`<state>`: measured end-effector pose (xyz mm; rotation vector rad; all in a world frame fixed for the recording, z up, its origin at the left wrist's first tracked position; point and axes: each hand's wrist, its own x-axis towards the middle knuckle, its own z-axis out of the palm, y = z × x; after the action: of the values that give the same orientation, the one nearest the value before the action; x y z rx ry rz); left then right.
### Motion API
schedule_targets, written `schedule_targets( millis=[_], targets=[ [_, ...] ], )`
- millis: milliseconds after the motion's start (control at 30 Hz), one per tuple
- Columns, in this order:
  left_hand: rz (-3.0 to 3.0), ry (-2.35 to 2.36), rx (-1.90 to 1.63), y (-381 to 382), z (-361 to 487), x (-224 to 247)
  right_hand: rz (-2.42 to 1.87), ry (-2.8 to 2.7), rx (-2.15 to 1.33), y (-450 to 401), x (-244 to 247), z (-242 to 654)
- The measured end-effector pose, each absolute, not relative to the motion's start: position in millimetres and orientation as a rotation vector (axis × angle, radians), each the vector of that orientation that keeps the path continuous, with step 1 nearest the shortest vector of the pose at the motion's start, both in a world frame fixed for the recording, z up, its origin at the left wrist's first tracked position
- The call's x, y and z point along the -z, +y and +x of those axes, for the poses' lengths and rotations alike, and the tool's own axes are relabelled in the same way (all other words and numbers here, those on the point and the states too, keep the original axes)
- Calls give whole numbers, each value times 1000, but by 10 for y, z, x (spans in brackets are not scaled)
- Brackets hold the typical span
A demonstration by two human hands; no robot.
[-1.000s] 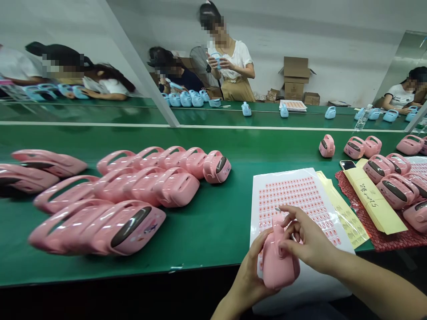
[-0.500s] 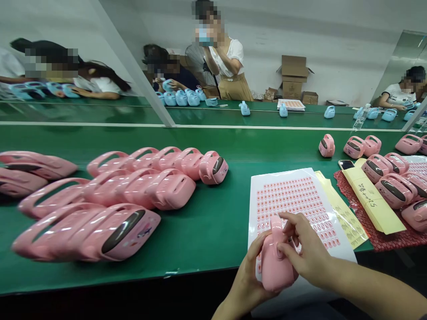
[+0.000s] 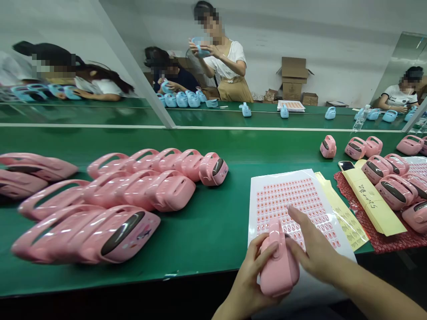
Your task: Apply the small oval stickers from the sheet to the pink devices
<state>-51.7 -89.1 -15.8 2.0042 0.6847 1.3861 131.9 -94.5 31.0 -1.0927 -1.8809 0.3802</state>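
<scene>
My left hand [image 3: 251, 278] is wrapped around a pink handled plastic unit [image 3: 278, 278], its thumb near the round joint where the handle meets the body. The handle points up and away from me. Close on the unit's right side is my right hand [image 3: 313, 249], with index finger and thumb spread apart and nothing seen between them; its other fingers are partly hidden. Beneath both hands lies a white sheet of small pink-and-red oval stickers [image 3: 288, 195], overhanging the table's front edge.
Rows of similar pink units [image 3: 116, 191] cover the left of the green table [image 3: 207, 235]. To the right are yellow sticker sheets [image 3: 347, 218], a yellow paper stack [image 3: 373, 200], a phone [image 3: 346, 166] and more pink units on red bubble wrap [image 3: 383, 238]. People handle blue units beyond.
My right hand has come off the pink unit's handle joint, and its fingers have spread. My left thumb has moved onto the joint area. Across the table, a standing person has lowered a blue unit.
</scene>
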Motion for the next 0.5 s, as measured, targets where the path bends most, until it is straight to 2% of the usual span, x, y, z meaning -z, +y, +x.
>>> schedule_targets(
  millis=[167,300,500],
  targets=[
    [1481,609,-1337,-935,-436,187,-1314,-1701,-1221,-604,-53,1483],
    [1127,431,-1258,-862,-313,207,-1349,-1632,-1322,-531,-54,1486],
    [826,508,-1340,-769,-229,187,-1652,-1471,-1579,-450,-325,1428]
  ],
)
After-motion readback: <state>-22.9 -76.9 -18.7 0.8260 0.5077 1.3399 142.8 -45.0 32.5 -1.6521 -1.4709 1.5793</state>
